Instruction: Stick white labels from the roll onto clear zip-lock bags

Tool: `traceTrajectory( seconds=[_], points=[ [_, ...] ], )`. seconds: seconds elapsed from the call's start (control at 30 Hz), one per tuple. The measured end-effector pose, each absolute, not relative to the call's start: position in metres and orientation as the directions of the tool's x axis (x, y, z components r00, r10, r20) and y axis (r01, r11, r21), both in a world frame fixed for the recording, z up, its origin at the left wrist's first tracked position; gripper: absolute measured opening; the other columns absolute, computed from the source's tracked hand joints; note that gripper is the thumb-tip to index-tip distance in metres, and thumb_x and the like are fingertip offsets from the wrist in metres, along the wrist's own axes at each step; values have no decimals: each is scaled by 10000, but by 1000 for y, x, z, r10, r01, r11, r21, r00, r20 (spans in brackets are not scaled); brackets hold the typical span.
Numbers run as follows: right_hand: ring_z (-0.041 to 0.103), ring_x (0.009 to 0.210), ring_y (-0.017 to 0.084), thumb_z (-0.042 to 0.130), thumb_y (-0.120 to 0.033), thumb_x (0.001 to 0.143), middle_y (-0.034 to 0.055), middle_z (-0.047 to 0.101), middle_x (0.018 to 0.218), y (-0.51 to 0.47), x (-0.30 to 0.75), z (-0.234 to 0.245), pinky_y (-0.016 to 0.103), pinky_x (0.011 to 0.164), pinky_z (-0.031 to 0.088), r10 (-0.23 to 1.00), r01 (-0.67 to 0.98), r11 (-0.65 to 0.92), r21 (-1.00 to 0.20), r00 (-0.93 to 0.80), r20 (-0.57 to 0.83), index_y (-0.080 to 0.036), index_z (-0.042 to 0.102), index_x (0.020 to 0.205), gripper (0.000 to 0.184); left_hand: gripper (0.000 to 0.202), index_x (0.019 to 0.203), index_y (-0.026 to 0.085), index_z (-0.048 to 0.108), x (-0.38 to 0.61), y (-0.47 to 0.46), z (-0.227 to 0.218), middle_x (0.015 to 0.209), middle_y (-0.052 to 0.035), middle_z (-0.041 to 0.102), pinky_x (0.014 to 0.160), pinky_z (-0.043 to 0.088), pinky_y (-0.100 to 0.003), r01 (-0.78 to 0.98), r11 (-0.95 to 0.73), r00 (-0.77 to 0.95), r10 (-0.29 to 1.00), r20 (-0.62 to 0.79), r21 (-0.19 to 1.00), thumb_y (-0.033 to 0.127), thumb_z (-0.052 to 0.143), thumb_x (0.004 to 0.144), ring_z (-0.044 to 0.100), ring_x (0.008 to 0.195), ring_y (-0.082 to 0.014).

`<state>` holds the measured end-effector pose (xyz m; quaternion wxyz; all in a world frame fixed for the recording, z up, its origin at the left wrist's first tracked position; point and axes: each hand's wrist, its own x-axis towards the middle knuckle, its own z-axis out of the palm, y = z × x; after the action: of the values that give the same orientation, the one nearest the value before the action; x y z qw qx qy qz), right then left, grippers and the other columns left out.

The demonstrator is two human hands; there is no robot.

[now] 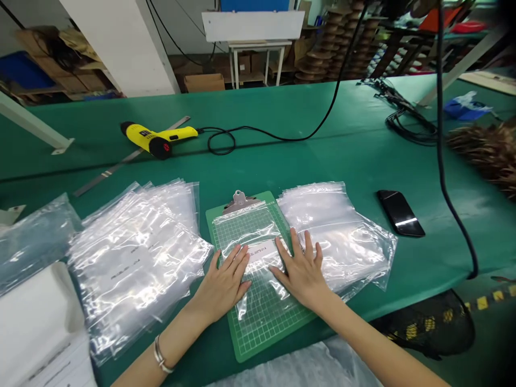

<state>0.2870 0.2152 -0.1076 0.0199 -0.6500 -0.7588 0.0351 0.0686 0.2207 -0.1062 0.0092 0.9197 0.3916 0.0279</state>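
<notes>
A clear zip bag (258,287) lies flat on a green gridded clipboard (258,338), its top edge near the metal clip (239,201). Across the bag's middle runs a white printed label (262,251). My left hand (226,287) rests on the bag's left side, fingertips at the label's left end. On the right side, my right hand (302,269) presses down with spread fingers, the thumb on the bag. Neither hand grips anything. Left of the clipboard is a pile of labelled bags (137,269); a stack of clear bags (342,236) lies on its right.
A yellow heat gun (161,138) lies across a metal ruler (133,156) at the back left. Its black cable (278,138) runs right. A black phone (400,213) lies at the right. White label sheets (44,328) sit at the lower left. Dark cables (403,115) lie farther back.
</notes>
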Motion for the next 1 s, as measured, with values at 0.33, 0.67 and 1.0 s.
traceTrajectory(
  seconds=[0.33, 0.67, 1.0],
  points=[
    [74, 1345, 466, 384, -532, 879, 205, 247, 1478, 187, 311, -123, 645, 982, 192, 969, 981, 194, 1, -192, 158, -156, 404, 1363, 613, 332, 1097, 112, 511, 77, 279, -65, 1143, -203, 480, 874, 261, -617, 935, -118, 128, 992, -7, 334, 374, 462, 898, 373, 1113, -383],
    [369, 1258, 368, 605, -514, 736, 184, 488, 1318, 210, 299, -102, 576, 979, 306, 999, 538, -2, -843, -33, -23, -170, 195, 1429, 876, 158, 794, 211, 425, 59, 282, -4, 660, 26, 534, 585, 459, -279, 548, -247, 401, 916, 8, 799, 354, 448, 855, 549, 608, -144],
    [482, 313, 119, 624, -542, 705, -28, 535, 450, 227, 222, -46, 234, 330, 387, 930, 100, -142, -985, -329, -168, -158, 628, 771, 390, 313, 1008, 169, 476, -17, 292, 75, 776, 15, 507, 437, 389, -184, 595, -218, -180, 902, 392, 774, 242, 619, 739, 450, 463, -54]
  ],
)
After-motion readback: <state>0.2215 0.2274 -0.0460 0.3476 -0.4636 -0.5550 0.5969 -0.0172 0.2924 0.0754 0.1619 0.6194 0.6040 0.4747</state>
